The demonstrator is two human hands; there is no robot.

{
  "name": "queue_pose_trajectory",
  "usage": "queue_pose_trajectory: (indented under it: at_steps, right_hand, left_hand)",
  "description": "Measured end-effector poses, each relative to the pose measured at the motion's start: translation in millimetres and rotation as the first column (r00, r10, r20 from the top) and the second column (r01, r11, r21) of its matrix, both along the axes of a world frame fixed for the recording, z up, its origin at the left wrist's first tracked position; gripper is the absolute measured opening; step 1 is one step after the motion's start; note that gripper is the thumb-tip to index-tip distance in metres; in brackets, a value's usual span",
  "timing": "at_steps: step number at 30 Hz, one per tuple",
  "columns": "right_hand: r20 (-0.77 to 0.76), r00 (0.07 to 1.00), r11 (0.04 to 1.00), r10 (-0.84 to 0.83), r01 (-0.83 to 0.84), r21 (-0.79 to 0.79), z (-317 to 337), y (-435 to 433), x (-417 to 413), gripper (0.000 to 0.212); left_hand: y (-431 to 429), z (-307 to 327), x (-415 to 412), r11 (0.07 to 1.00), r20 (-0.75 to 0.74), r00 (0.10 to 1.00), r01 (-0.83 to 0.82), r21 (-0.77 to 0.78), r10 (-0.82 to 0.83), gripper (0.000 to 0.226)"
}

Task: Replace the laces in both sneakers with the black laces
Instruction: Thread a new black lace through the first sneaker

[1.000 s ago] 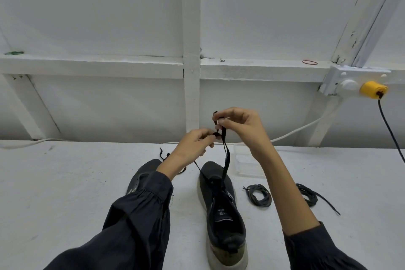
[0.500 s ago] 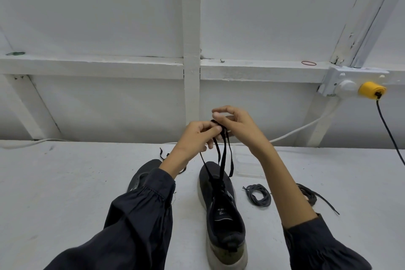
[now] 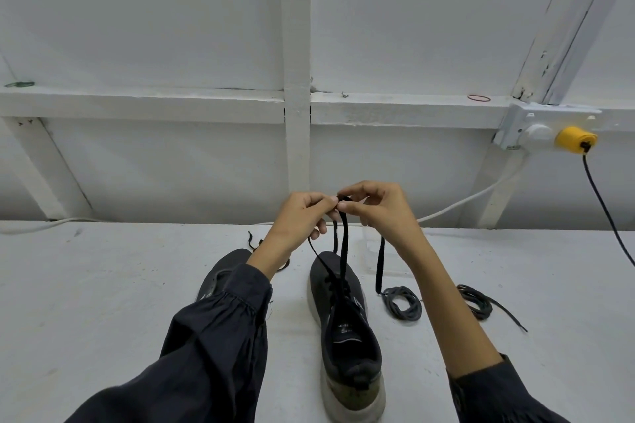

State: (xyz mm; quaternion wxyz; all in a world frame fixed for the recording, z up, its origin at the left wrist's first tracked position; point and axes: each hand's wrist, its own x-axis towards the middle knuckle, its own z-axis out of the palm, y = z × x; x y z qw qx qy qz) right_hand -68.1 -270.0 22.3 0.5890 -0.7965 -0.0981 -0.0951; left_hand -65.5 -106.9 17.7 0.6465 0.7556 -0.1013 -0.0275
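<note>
Both hands are up over the near sneaker [image 3: 347, 330], and the black lace [image 3: 343, 244] runs taut from its eyelets to the fingertips. The left hand [image 3: 302, 216] pinches one strand, the right hand [image 3: 381, 209] is closed on the other, tips touching, likely evening the ends or starting a knot. One loose tail dangles down to the right of the shoe. The second sneaker [image 3: 226, 271] sits just left on the counter [image 3: 103, 285], half hidden by the dark sleeve [image 3: 213, 336], so its lacing can't be read. To the right lie a coiled lace [image 3: 402, 302] and another bundle [image 3: 477, 300], clear of the work. Nothing blocks the hands.
</note>
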Motion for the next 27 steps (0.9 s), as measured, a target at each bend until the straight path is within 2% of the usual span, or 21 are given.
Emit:
queue_pose_trajectory:
  at_steps: [3, 8, 11, 14, 17, 22, 25, 27]
  right_hand:
    - [-0.023, 1.000, 0.998, -0.020, 0.022, 0.059, -0.3, -1.8, 0.7, 0.017]
    - [-0.014, 1.000, 1.000, -0.026, 0.026, 0.014, -2.0, -0.5, 0.8, 0.011]
    - [0.014, 0.998, 0.996, -0.069, 0.070, -0.062, -3.3, 0.3, 1.3, 0.006]
    - [0.069, 0.994, 0.969, -0.087, 0.100, -0.226, -3.3, -0.3, 0.9, 0.006]
    - [0.016, 1.000, 0.947, -0.006, 0.010, -0.320, 1.6, -3.2, -3.4, 0.009]
    - [-0.186, 0.973, 0.951, 0.139, -0.184, -0.248, 8.6, -14.4, -10.2, 0.013]
    - [-0.256, 0.939, 0.971, 0.228, -0.239, -0.015, 8.2, -15.2, -11.8, 0.020]
    - [-0.257, 0.926, 0.957, 0.278, -0.245, 0.153, 8.1, -13.5, -12.8, 0.017]
  left_hand:
    - [0.4, 0.9, -0.4, 0.997, 0.011, 1.000, 0.015, 0.074, -0.016, 0.021]
    - [1.9, 1.1, 0.0, 0.982, 0.054, 0.998, 0.017, 0.188, -0.028, 0.023]
    - [2.7, -1.0, 1.3, 0.951, 0.125, 0.992, -0.026, 0.308, -0.014, 0.021]
    - [4.7, -2.0, 3.3, 0.913, 0.210, 0.978, -0.086, 0.399, 0.001, 0.015]
    - [8.9, -1.5, 3.8, 0.912, 0.256, 0.967, -0.096, 0.399, -0.010, 0.012]
    - [13.0, -4.7, -0.4, 0.962, 0.268, 0.963, -0.038, 0.269, -0.037, 0.011]
    - [11.1, -9.0, -4.3, 0.992, 0.286, 0.957, 0.004, 0.128, -0.041, 0.014]
    - [9.0, -13.5, -7.2, 0.993, 0.332, 0.942, 0.003, 0.116, -0.041, 0.016]
